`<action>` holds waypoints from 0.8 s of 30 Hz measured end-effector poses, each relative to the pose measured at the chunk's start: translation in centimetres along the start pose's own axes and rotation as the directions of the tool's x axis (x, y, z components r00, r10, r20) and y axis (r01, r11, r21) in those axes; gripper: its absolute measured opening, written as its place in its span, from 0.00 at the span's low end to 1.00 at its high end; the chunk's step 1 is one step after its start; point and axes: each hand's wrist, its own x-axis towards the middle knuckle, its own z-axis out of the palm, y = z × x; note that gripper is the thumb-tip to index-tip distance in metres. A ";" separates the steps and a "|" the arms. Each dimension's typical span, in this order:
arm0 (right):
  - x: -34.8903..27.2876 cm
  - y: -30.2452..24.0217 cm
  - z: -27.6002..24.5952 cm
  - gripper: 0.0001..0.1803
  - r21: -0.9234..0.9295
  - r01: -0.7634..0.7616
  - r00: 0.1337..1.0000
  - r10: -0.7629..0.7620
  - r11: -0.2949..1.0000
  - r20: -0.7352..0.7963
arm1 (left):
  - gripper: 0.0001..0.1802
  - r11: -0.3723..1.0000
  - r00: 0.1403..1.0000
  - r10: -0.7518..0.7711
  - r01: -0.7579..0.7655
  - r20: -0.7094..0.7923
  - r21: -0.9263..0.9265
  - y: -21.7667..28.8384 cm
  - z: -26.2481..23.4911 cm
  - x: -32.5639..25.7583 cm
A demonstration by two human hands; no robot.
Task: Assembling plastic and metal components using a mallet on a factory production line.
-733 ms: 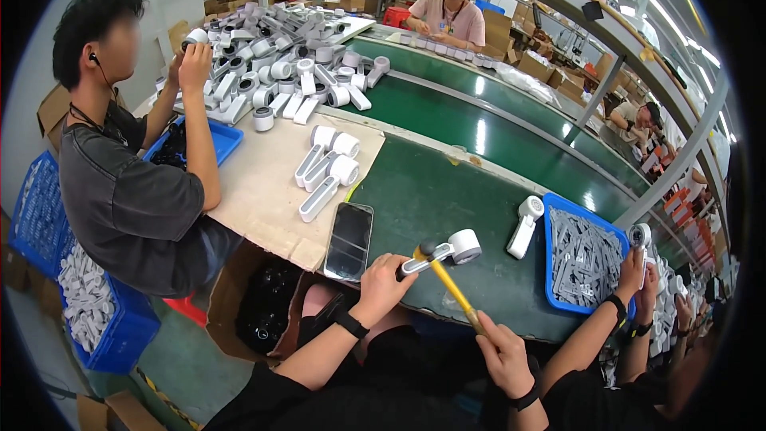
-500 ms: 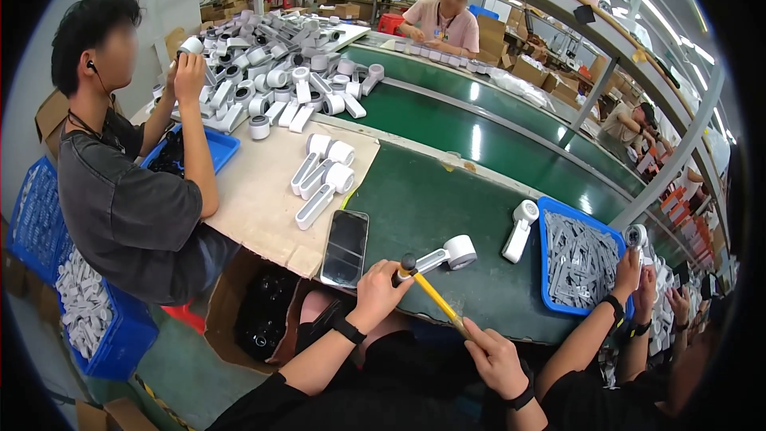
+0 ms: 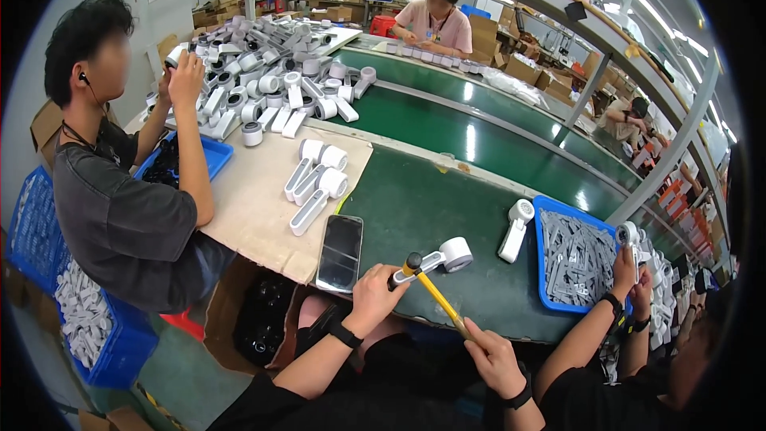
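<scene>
My right hand (image 3: 496,359) is closed around the lower end of a small mallet (image 3: 437,295) with a yellow handle and a black head. The mallet's head is over the handle of a white handheld-fan-like unit (image 3: 456,254), though whether it touches cannot be told. My left hand (image 3: 377,298) grips the end of that handle at the table's near edge. The unit's round head points to the right, over the green tabletop. A dark phone (image 3: 339,254) lies just left of the unit. Farther right lies another white unit (image 3: 516,231).
Three white units (image 3: 311,211) lie on cardboard (image 3: 255,215) at left, before a large pile (image 3: 271,72). A blue tray (image 3: 542,271) of grey strips stands at right. Co-workers sit left, right and across the green conveyor (image 3: 431,124). An open box (image 3: 219,323) stands below.
The view has shifted slightly. The mallet's head has moved a little to the right along the unit's handle. Both hands keep their holds.
</scene>
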 end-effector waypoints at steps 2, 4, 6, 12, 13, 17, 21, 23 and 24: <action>-0.4 -0.5 0.2 0.26 0.064 0.016 0.999 -0.013 0.998 -0.049 | 0.16 1.000 1.000 -0.009 0.009 0.018 0.010 -0.1 0.1 -0.1; -0.7 -0.6 0.4 0.26 0.045 0.024 0.999 -0.023 0.999 -0.026 | 0.16 0.998 1.000 -0.008 0.007 0.007 0.056 -0.2 0.1 -0.3; -0.7 -1.2 0.2 0.26 0.004 0.021 1.000 -0.021 1.000 0.019 | 0.15 0.997 1.000 0.016 -0.015 -0.003 0.079 -0.5 0.2 -0.8; -0.6 0.6 0.3 0.26 0.013 -0.065 0.994 0.066 0.998 -0.090 | 0.15 1.000 1.000 -0.009 0.009 0.001 -0.012 0.1 0.1 0.0; 0.1 1.5 0.5 0.25 0.037 -0.074 0.993 0.077 0.997 -0.085 | 0.14 1.000 1.000 0.009 -0.009 -0.001 -0.004 0.1 0.1 0.2; -0.8 1.0 0.2 0.25 0.120 -0.078 0.991 0.090 0.990 -0.102 | 0.14 1.000 1.000 -0.002 0.001 0.016 0.018 -0.1 0.0 -0.2; -0.4 1.2 1.2 0.25 0.069 -0.057 0.998 0.057 0.996 -0.006 | 0.15 1.000 1.000 -0.013 0.012 0.026 0.013 0.5 -0.2 -0.4; -0.2 0.5 0.9 0.25 0.080 -0.010 1.000 0.012 0.997 -0.015 | 0.15 0.999 0.999 -0.027 0.026 0.023 0.029 0.6 -0.3 -0.1; -0.2 0.0 0.5 0.25 0.080 0.002 1.000 0.001 0.997 -0.031 | 0.15 0.997 0.998 -0.051 0.049 0.044 0.054 0.7 -0.4 0.0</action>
